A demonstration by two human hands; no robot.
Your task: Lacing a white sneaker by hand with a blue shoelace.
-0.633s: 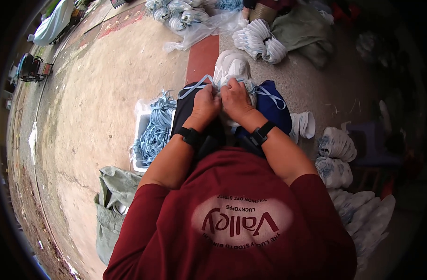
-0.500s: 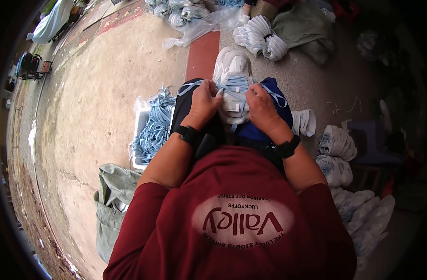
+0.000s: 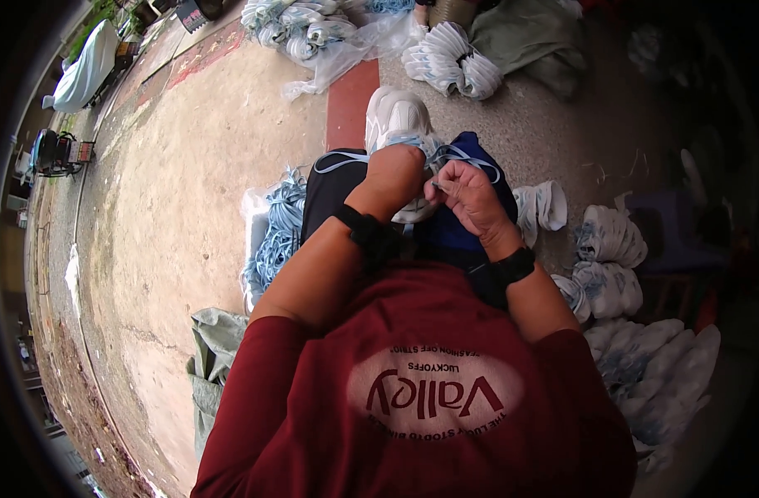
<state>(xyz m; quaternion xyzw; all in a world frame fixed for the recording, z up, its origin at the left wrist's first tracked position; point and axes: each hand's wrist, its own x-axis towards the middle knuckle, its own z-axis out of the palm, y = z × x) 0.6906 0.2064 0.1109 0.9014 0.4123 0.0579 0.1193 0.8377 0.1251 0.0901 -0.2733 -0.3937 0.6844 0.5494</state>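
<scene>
A white shoe (image 3: pixel 394 112) lies on my lap, toe pointing away from me, with a light blue lace (image 3: pixel 467 154) looping over it. My left hand (image 3: pixel 394 178) is closed over the near part of the shoe. My right hand (image 3: pixel 467 197) sits just to its right, fingers pinched on the lace. The two hands nearly touch. Each wrist wears a black band. A dark blue cloth (image 3: pixel 496 178) covers my right thigh beneath the hands. My left hand hides how the lace runs through the shoe.
A clear bag of loose light blue laces (image 3: pixel 273 236) lies at my left knee. White bundles (image 3: pixel 612 241) are stacked at my right, more bundles (image 3: pixel 458 62) ahead, and a grey-green sack (image 3: pixel 216 349) at my left hip. Bare concrete floor (image 3: pixel 172 191) spreads to the left.
My right hand swung out to the right with the lace, then came back beside my left hand. My left hand stayed on the shoe.
</scene>
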